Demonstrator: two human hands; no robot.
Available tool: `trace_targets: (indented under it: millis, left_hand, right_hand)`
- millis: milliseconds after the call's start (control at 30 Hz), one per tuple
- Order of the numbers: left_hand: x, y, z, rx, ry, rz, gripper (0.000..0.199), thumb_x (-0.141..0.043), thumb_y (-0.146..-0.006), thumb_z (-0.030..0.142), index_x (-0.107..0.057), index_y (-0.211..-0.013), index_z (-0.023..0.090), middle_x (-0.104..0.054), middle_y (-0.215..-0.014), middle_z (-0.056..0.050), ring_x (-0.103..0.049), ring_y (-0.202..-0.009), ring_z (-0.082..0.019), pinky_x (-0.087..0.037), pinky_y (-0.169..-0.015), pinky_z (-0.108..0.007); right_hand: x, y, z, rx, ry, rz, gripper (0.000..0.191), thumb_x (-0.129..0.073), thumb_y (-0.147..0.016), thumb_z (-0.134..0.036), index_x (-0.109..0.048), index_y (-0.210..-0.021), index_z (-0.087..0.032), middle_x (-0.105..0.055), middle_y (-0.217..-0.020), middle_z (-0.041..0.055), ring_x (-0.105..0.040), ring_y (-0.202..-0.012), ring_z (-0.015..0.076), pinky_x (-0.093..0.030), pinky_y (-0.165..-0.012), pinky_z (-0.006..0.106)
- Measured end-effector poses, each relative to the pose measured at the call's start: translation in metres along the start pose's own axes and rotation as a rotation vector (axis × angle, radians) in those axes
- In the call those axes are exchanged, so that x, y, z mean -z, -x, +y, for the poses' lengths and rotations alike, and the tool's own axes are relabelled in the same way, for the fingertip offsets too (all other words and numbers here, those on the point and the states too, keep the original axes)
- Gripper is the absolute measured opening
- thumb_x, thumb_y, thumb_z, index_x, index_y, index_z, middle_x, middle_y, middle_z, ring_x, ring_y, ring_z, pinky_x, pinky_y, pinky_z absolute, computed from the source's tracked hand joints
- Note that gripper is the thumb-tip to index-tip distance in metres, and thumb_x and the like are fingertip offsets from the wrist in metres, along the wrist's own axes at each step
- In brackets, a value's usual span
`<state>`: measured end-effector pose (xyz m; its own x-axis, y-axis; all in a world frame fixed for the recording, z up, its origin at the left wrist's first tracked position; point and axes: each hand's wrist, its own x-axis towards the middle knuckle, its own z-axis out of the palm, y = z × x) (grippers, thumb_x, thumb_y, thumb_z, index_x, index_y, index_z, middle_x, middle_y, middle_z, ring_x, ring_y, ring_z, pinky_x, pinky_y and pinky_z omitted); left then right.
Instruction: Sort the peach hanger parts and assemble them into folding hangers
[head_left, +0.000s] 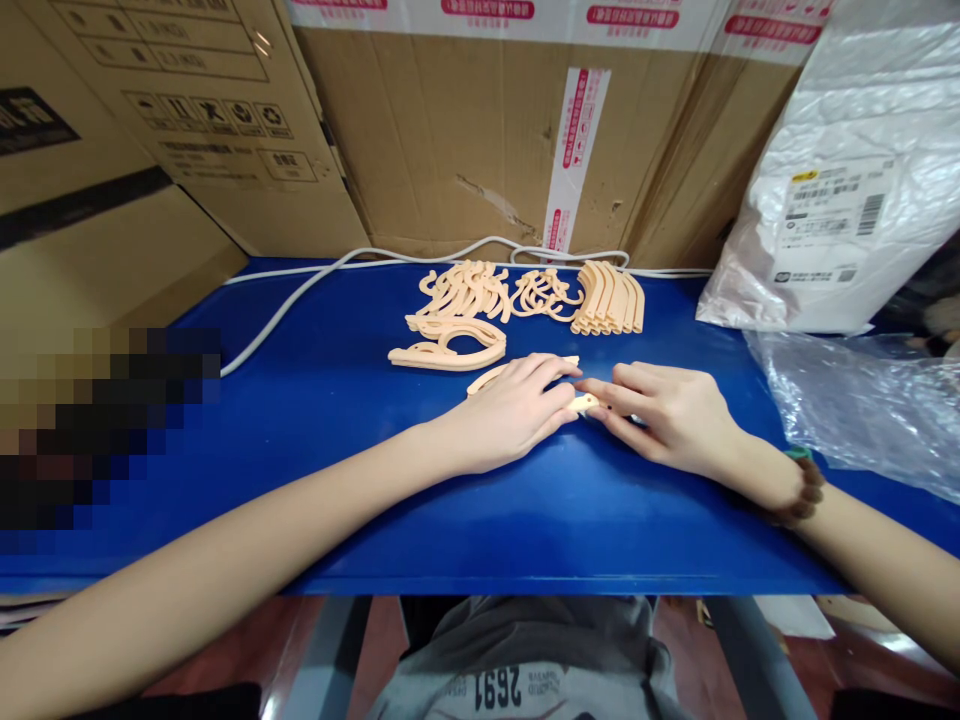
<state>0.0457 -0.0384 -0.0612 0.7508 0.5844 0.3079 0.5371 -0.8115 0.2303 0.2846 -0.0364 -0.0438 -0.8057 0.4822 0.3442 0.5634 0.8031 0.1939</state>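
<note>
Gray printed fabric marked "2691" sits closest to the lens, at the edge of a broad blue worktop. Brown cardboard with red-and-white tape stands along the back, a printed carton to its left. At right, a white plastic parcel with a shipping label rises behind crumpled clear wrap, while a white cable loops along the rear.

At center, a person's two hands meet just above the surface. The left hand, palm down with curled fingers, grips a small beige piece at its fingertips; the right hand, a brown bracelet at its wrist, pinches the other end, thumb and fingers nearly together. A curved beige strip lies partly hidden by the left hand. Just beyond are joined beige parts, a row of curved arms, a jumbled pile and, between those two, small hooks.
</note>
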Motion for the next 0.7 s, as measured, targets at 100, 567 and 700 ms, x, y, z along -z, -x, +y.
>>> trace_targets:
  millis: [100,567,700]
  left_hand:
    - [-0.0005,0.0000,-0.0001,0.002,0.002,0.002,0.031,-0.037,-0.104,0.033,-0.060,-0.110,0.014,-0.051,-0.140,-0.013,-0.041,-0.136,-0.025,-0.036,-0.114,-0.044]
    - [-0.0006,0.0002,-0.0016,-0.047,0.029,-0.017,0.031,-0.035,-0.104,0.033,-0.060,-0.105,0.014,-0.051,-0.138,-0.012,-0.040,-0.134,-0.026,-0.036,-0.114,-0.044]
    - [-0.0001,0.0001,-0.0010,-0.041,0.066,-0.021,0.031,-0.035,-0.104,0.035,-0.060,-0.105,0.016,-0.052,-0.137,-0.012,-0.040,-0.134,-0.024,-0.037,-0.113,-0.044]
  right_hand:
    - [-0.0001,0.0001,-0.0007,-0.009,-0.015,-0.006,0.032,-0.046,-0.101,-0.034,-0.068,-0.117,-0.016,-0.061,-0.076,0.0027,-0.056,-0.068,0.0143,-0.035,-0.060,0.027]
    - [0.0017,-0.0069,-0.0011,-0.164,-0.400,-0.106,0.036,-0.048,-0.099,-0.044,-0.070,-0.090,-0.017,-0.063,-0.070,0.0012,-0.058,-0.062,0.0114,-0.034,-0.058,0.023]
    - [0.0028,-0.0076,-0.0023,-0.169,-0.422,-0.106,0.037,-0.047,-0.099,-0.045,-0.070,-0.089,-0.017,-0.063,-0.070,0.0014,-0.057,-0.060,0.0110,-0.034,-0.058,0.023]
